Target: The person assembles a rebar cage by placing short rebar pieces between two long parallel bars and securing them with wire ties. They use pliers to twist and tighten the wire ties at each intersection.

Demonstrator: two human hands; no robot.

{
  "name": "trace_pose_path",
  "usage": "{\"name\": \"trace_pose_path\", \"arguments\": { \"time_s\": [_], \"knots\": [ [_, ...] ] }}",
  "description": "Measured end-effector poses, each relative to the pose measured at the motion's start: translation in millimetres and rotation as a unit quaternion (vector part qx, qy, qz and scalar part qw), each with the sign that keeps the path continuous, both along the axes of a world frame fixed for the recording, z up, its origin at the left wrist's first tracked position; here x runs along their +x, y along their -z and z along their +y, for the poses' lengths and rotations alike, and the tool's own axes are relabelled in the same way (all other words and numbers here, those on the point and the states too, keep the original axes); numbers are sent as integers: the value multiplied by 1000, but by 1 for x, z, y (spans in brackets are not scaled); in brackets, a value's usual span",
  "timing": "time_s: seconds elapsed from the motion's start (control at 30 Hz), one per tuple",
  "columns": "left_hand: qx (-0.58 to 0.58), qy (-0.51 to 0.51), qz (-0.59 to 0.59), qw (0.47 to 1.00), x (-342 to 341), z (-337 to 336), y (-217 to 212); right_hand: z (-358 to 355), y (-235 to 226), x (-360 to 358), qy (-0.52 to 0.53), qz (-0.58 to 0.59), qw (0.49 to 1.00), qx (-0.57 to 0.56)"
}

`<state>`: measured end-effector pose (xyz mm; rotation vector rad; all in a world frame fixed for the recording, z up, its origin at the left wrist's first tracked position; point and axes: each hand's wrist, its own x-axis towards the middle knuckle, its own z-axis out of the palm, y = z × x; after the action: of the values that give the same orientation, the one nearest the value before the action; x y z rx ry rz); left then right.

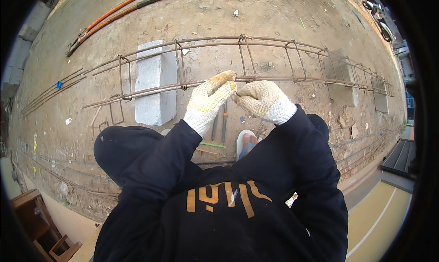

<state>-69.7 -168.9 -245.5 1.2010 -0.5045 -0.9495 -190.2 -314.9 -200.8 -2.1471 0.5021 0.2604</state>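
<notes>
A long rebar cage (242, 37), thin rods joined by several square stirrups, lies across in front of me, raised on blocks. Both my hands wear off-white knit gloves with yellowish dots. My left hand (211, 96) is at the near rod, its fingertips pinched together beside a stirrup. Close against it, my right hand (265, 100) is curled with thumb and finger pressed together. Whatever lies between the fingertips is too small to make out. Below the hands, a hand tool with two dark handles (224, 124) rests on the ground, partly hidden by my left glove.
A pale concrete block (155, 104) supports the cage at left, with more blocks (345, 90) at right. Orange-handled bolt cutters (123, 12) lie at the far left. Loose stirrups (116, 111) and thin rods (52, 90) are on the dirt. My sandalled foot (246, 140) is just below my hands.
</notes>
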Motion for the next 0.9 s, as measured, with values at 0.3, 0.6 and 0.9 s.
{"name": "trace_pose_path", "arguments": {
  "time_s": [0.3, 0.6, 0.9],
  "knots": [
    [12, -64, 2, 998, 2, 0, 17, 4, 24, 7, 15, 48, 968, 245],
    [39, -195, 210, 957, -5, 12, 60, 55, 40, -3, 9, -52, 995, 86],
    [46, -158, 330, 929, -32, 8, 59, 50, 48, -21, 22, -121, 981, -152]
  ]
}}
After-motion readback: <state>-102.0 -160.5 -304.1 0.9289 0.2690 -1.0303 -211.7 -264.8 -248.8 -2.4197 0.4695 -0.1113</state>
